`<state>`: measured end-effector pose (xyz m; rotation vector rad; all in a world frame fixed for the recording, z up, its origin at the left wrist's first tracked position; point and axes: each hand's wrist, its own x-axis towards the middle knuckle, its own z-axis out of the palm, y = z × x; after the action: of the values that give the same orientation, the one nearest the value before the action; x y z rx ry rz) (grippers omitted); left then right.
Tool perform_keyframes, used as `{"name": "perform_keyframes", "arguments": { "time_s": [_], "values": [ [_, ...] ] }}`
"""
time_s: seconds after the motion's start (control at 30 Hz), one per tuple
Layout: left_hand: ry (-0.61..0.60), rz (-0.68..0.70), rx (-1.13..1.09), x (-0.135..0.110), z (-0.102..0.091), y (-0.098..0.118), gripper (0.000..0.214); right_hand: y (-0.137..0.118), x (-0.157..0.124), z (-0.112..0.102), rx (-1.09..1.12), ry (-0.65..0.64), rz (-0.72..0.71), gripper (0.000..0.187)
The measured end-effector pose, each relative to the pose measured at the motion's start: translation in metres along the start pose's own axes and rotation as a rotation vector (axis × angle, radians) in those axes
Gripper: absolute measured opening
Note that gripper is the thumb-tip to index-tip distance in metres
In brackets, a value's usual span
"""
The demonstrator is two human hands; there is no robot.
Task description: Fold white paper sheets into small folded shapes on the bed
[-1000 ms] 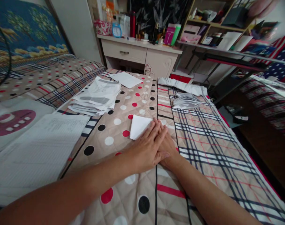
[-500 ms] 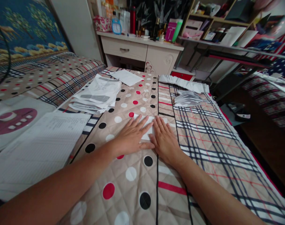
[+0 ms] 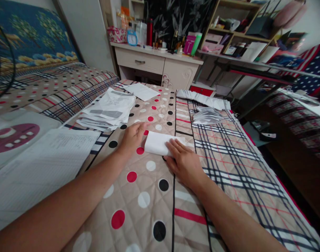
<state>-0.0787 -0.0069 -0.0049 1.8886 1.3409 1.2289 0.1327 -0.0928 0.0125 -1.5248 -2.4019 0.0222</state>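
A folded white sheet of paper point(image 3: 157, 142) lies flat on the quilted bedspread in front of me. My right hand point(image 3: 184, 157) rests palm down on its right part, fingers stretched out, covering some of that end. My left hand point(image 3: 133, 138) is just left of the paper's left edge, turned on its side and apart from the sheet. Its fingers point forward and right, with nothing visible in them. Behind the left hand sits a pile of printed papers point(image 3: 107, 110). To the far right of the sheet is a bundle of folded papers point(image 3: 207, 116).
A single white sheet point(image 3: 142, 91) lies at the back, and a long row of folded papers point(image 3: 203, 99) at the back right. Left of me are printed sheets point(image 3: 49, 168) and a white appliance with a pink panel point(image 3: 18, 134). A dresser point(image 3: 138, 59) stands beyond the bed.
My left hand has lifted off the paper and moved left, uncovering its left part. My right hand stays on the sheet. The view has shifted slightly.
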Motion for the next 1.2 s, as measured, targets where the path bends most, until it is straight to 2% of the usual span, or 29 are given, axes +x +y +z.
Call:
{"name": "perform_keyframes", "arguments": {
  "time_s": [0.07,0.17,0.27,0.37,0.47,0.53,0.6,0.67,0.73,0.77,0.83,0.9,0.93,1.0,1.1,1.13,1.2],
  "values": [
    [0.026,-0.029,-0.177,-0.002,-0.002,0.007,0.05,0.004,0.002,-0.002,0.029,0.093,0.042,0.037],
    [-0.008,-0.07,-0.373,-0.004,0.0,0.015,0.047,0.009,0.006,-0.006,0.171,0.284,0.187,0.034],
    [-0.111,-0.107,-0.545,-0.004,0.003,0.018,0.058,0.008,0.009,-0.007,0.546,0.431,0.372,0.031],
    [-0.204,-0.156,-0.662,-0.004,0.006,0.017,0.076,0.002,0.013,-0.004,1.042,0.483,0.586,0.028],
    [-0.202,-0.201,-0.732,-0.004,0.008,0.014,0.086,-0.005,0.018,0.0,1.443,0.507,0.739,0.025],
    [-0.196,-0.213,-0.715,-0.004,0.009,0.011,0.08,-0.008,0.019,0.002,1.546,0.526,0.795,0.023],
    [-0.161,-0.205,-0.62,-0.003,0.01,0.009,0.07,-0.009,0.019,0.004,1.539,0.514,0.84,0.026],
    [-0.058,-0.144,-0.444,-0.002,0.009,0.009,0.064,-0.009,0.018,0.008,1.501,0.464,0.872,0.031],
    [0.043,-0.012,-0.194,-0.004,0.008,0.014,0.059,-0.01,0.015,0.013,1.463,0.43,0.868,0.036],
    [0.055,0.072,-0.054,-0.007,0.008,0.018,0.055,-0.01,0.014,0.016,1.443,0.422,0.851,0.038],
    [-0.053,0.247,0.209,-0.015,0.011,0.029,0.042,-0.011,0.011,0.021,1.396,0.417,0.806,0.042],
    [-0.278,0.372,0.387,-0.026,0.016,0.038,0.042,-0.012,0.01,0.022,1.34,0.391,0.748,0.044],
    [-0.397,0.407,0.452,-0.031,0.02,0.041,0.047,-0.012,0.009,0.021,1.296,0.376,0.712,0.044],
    [-0.539,0.415,0.536,-0.038,0.027,0.042,0.053,-0.01,0.008,0.016,1.124,0.39,0.645,0.043],
    [-0.61,0.397,0.571,-0.042,0.033,0.037,0.056,-0.009,0.006,0.002,0.715,0.425,0.485,0.045],
    [-0.618,0.396,0.564,-0.042,0.033,0.036,0.056,-0.009,0.005,-0.001,0.616,0.367,0.387,0.05],
    [-0.634,0.396,0.531,-0.04,0.031,0.034,0.058,-0.012,0.003,-0.005,0.523,0.155,0.149,0.064]
  ]
}}
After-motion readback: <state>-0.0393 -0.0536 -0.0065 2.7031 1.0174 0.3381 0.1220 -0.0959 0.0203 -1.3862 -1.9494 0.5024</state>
